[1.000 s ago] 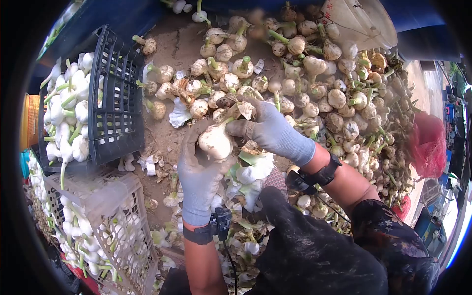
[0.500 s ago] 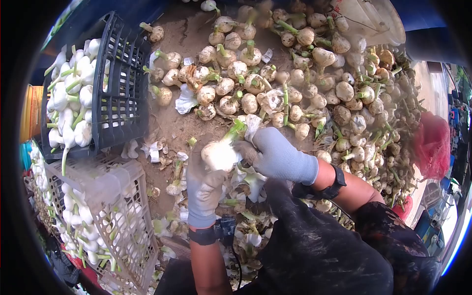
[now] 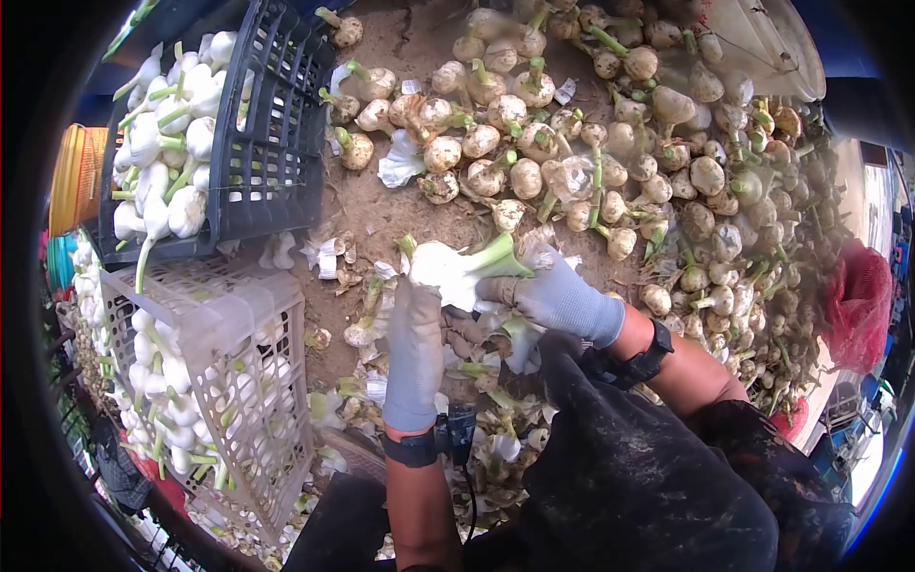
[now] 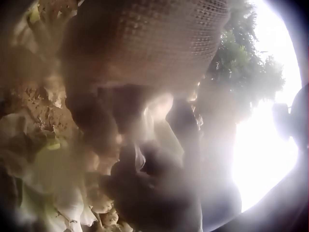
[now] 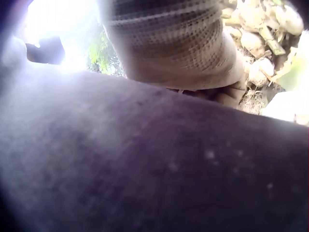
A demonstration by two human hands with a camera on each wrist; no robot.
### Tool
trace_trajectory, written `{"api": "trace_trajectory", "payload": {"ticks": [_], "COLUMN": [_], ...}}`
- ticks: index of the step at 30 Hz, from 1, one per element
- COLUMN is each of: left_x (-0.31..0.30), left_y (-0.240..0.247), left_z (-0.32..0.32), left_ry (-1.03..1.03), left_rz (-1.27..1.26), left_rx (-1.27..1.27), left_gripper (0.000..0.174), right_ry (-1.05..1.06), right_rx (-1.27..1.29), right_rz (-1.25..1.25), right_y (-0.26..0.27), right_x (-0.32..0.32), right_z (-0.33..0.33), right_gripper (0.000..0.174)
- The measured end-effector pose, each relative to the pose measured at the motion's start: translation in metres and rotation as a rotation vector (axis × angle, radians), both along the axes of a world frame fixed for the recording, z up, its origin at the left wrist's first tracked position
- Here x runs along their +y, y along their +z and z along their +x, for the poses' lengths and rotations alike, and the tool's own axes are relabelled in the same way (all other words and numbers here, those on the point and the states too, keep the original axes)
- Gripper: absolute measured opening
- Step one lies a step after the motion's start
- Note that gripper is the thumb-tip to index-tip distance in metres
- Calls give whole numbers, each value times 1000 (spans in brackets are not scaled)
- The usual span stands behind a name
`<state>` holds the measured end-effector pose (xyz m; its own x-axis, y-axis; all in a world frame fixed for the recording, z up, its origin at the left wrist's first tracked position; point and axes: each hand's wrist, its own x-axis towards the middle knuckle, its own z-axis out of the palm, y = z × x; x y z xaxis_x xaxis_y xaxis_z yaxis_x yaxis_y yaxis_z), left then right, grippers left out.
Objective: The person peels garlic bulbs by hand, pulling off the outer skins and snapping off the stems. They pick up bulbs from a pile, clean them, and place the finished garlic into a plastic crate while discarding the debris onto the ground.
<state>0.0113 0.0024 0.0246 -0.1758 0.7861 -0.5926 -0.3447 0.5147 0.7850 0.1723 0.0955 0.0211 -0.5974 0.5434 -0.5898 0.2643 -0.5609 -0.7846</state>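
Head view: holding a smooth, rounded garlic bulb [image 3: 443, 274] in the left hand [image 3: 414, 334], right of and below the black crate [image 3: 272, 205]; apparently pinching the firm green stem [image 3: 500, 255] in the right hand [image 3: 569, 297]. Best to cradle the bulb loosely, peel evenly towards the stem, and avoid bruising. Farther right of the crate, soil-crusted bulbs [image 3: 705, 176], rough and knobbly.

Left wrist view: coarse glove mesh [image 4: 164, 43], badly blurred.

Right wrist view: knitted glove [image 5: 183, 53] above a dark surface [image 5: 154, 159]; impossible to confirm the pinch here.
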Motion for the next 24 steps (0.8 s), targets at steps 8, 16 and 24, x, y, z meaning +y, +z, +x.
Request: {"api": "trace_trajectory", "payload": {"ticks": [8, 16, 24], "left_x": [12, -25, -25], "left_y": [11, 22, 146], "left_z": [-2, -28, -117], "left_ry": [-257, 200, 754], "left_rz": [516, 268, 124], "left_rx": [843, -200, 1452], "left_gripper": [38, 41, 41], "right_ry": [295, 868, 1058], "right_rx": [44, -344, -232], "right_rz": [1, 691, 640], "right_y": [9, -18, 18], "right_x": [-5, -8, -15], "right_z": [14, 32, 34], "right_gripper": [19, 23, 53]}}
